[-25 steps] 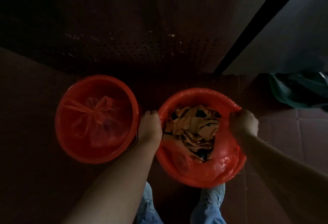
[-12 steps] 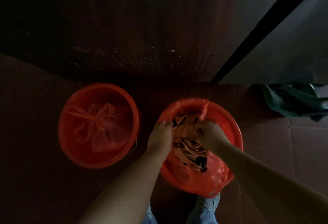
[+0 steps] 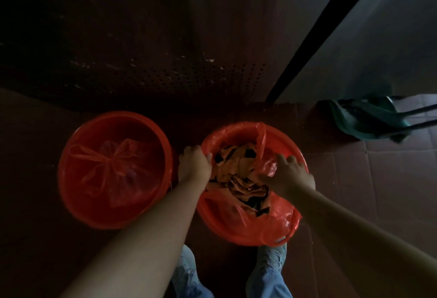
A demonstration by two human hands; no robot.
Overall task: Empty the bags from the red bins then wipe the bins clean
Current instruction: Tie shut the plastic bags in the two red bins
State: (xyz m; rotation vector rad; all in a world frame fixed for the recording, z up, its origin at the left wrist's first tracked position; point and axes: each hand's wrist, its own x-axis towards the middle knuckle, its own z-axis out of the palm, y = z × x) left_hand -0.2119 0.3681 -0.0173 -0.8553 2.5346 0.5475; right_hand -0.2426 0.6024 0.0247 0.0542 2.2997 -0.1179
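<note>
A dark perforated panel (image 3: 189, 80) stood at the back, with a reddish tiled floor (image 3: 378, 191) below it. Two round red bins stood side by side on the floor, near each other but apart.

The left bin (image 3: 146, 137) held a red plastic bag, the tied bag (image 3: 115, 163), knotted at its top and lying inside on the bottom.

The right bin (image 3: 279, 139) was lined with an open bag (image 3: 281, 217) of red plastic, its edge draped over the near rim. Crumpled brown paper (image 3: 238, 172) filled this bag.

The left hand (image 3: 195, 167) sat at the left rim of the right bin, fingers curled over the rim and gripping the open bag's edge there. The right hand (image 3: 289, 174) reached into the same bin from the right, fingers bent and pinching a gathered fold of the open bag; a strip of that plastic stood up from the grasp.

A green object (image 3: 369, 120) with dark bars across it lay at the far right, well apart from the bins. Light blue footwear (image 3: 269, 271) showed just below the right bin.
</note>
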